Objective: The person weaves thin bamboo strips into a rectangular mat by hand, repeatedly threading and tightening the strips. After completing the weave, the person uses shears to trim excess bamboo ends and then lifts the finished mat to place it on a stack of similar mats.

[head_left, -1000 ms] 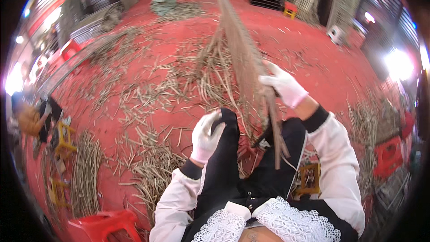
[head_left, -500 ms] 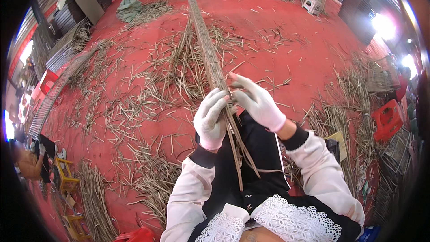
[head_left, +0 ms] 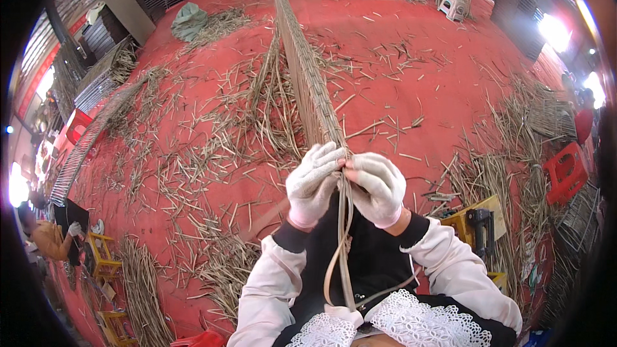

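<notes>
A long, narrow woven panel [head_left: 307, 77] of grey-brown strips runs from the far floor toward me, seen nearly edge-on. At its near end my left hand [head_left: 313, 183], in a white glove with bare fingertips, is closed around the edge. My right hand [head_left: 378, 187], gloved alike, pinches at the same end, its fingertips meeting the left ones. Loose flat strips [head_left: 344, 257] hang from between the hands down over my dark apron; one bows out to the left. The exact strip under my fingertips is hidden.
Cut strips litter the red floor [head_left: 437, 58], with a bundle [head_left: 143, 289] at lower left. To the right are a red plastic chair [head_left: 565, 172] and a yellow stool with a dark tool [head_left: 481, 228]. A co-worker in a tan top [head_left: 53, 241] sits far left.
My right hand has come down and in from the right, its spread fingers now pinched beside the left. The panel's near end sits lower, and one hanging strip has bowed left.
</notes>
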### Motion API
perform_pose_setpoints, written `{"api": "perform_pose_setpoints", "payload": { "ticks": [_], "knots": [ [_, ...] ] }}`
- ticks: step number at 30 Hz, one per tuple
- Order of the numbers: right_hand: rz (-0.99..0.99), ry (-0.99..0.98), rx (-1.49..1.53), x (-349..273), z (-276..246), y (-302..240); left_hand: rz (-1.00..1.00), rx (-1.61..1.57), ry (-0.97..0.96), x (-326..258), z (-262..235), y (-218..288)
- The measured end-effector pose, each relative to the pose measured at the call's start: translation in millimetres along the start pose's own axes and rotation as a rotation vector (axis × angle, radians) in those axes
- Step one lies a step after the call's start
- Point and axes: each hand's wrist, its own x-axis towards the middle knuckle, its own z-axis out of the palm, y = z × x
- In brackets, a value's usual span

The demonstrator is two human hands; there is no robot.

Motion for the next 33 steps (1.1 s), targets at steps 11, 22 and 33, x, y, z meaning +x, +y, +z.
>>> {"api": "perform_pose_setpoints", "payload": {
  "ticks": [11,22,33],
  "knots": [
    [-0.117,0.018,0.067,-12,-2,10,-0.014,-0.187,0.469,-19,78,-13],
    [0.2,-0.018,0.416,7,-26,9,-0.174,-0.191,0.503,-14,92,4],
    [1.094,0.009,1.026,23,-60,-24,0.022,-0.07,0.655,-4,128,-11]
  ]
}}
